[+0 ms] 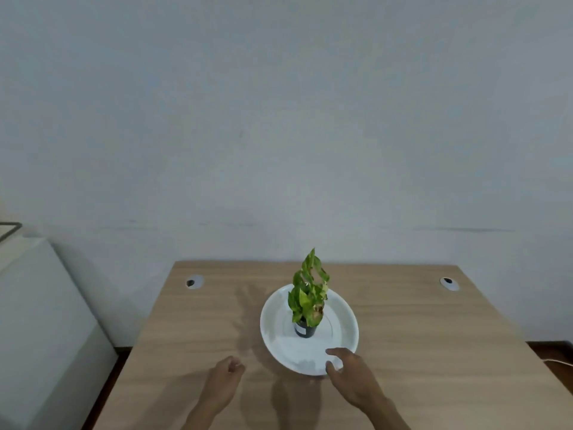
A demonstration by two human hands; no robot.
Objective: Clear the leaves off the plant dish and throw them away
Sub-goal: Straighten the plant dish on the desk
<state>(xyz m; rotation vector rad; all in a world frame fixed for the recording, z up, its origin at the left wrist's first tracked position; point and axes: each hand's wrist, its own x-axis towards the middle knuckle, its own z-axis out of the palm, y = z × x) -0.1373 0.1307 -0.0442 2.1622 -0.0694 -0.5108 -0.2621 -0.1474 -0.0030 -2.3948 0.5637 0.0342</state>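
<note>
Wood-grain surface: a light brown table (403, 336) fills the lower half of the view, with its far edge against a pale wall (279, 119).
Plant dish: a round white dish (279, 336) sits near the middle of the table, slightly toward the person's right.
Dish contents: its white floor looks bare apart from the pot; no loose leaves can be made out on it, though the near part is bright and blurred.
Potted plant: a small dark pot (305, 330) with a pale label stands upright at the centre of the dish, carrying a stem of green and yellow variegated leaves (308, 290), some browned low on the right side.
Right hand: the right hand (350, 375) is at the near right rim of the dish, thumb and forefinger curved apart with the rim between them; whether they press on it cannot be told.
Left hand: the left hand (224, 378) hovers over the bare table just left of the dish, fingers curled loosely inward; whether anything is inside them cannot be told.
Cable holes: two round grommets are set in the far corners of the table, one left (194, 282) and one right (449, 283).
Left side: a white cabinet (40, 336) stands beside the table.
</note>
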